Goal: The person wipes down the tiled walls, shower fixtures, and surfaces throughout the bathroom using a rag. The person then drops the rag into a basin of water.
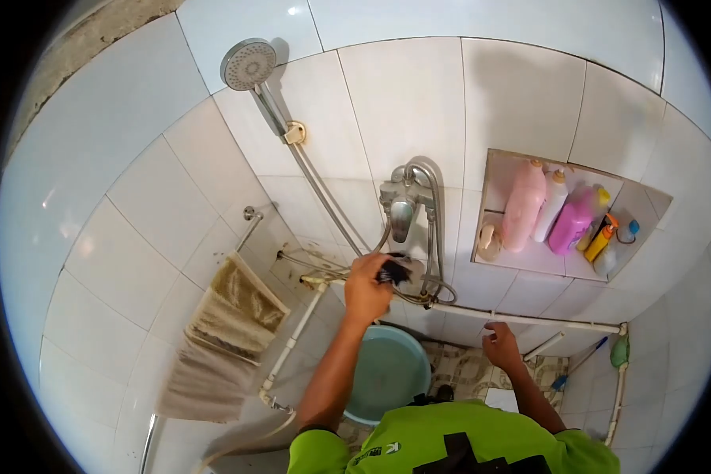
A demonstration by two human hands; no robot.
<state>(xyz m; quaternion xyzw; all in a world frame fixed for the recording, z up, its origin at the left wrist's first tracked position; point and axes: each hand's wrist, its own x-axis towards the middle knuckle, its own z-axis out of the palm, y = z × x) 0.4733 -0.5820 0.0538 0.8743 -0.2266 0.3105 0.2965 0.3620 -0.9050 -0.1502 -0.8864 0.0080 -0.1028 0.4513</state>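
Left grip (368,289) is closed around a dark wad (395,272), just below the mixer (402,216); wall contact is unclear. Right grip (500,345) is half curled, its contents unclear. Open space separates the two. The hose (438,257) loops beside the wad; a pipe (521,317) crosses the wall below. The basin (415,343) appears to hold water; the niche (520,264) holds bottles (570,225).

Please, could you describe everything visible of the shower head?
The shower head has a round grey face dotted with nozzles and a shiny, chrome-looking handle. It leans to the upper left, its handle seated in a yellowed holder on the tiled wall. A hose runs down from it. No water stream is visible.
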